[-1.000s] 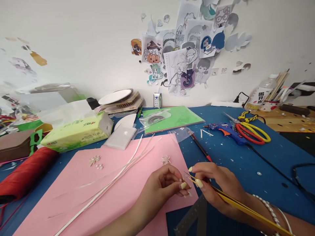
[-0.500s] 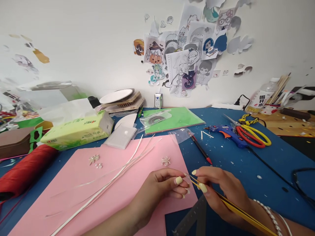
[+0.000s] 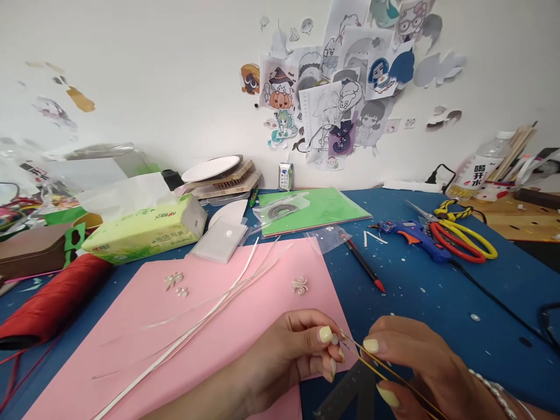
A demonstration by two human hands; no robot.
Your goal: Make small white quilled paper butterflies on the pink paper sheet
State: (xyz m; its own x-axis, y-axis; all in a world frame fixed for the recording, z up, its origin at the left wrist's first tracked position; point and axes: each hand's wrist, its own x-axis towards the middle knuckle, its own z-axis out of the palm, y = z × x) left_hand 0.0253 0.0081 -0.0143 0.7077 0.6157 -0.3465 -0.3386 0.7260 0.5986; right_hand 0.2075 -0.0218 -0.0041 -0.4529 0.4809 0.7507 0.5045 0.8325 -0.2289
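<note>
My left hand [image 3: 293,356] rests at the near edge of a pink paper sheet [image 3: 184,326], its fingertips pinched on a tiny white piece that is too small to name. My right hand [image 3: 420,367] grips yellow tweezers [image 3: 385,370] whose tips meet the left fingertips. Small white quilled shapes [image 3: 300,285] lie on the pink sheet, with another cluster of quilled shapes [image 3: 175,283] to the left. Several long white paper strips [image 3: 219,312] run across the sheet.
On the blue mat lie a red pencil [image 3: 365,267], a blue glue gun [image 3: 413,233], red and yellow scissors [image 3: 464,242] and a grey ruler [image 3: 350,391]. A green tissue pack [image 3: 144,230], green paper [image 3: 315,207] and a red roll [image 3: 52,303] sit further off.
Both hands have drawn nearer and lower in view, still joined at the fingertips and tweezers. The view has shifted slightly, so the table items appear a little to the right.
</note>
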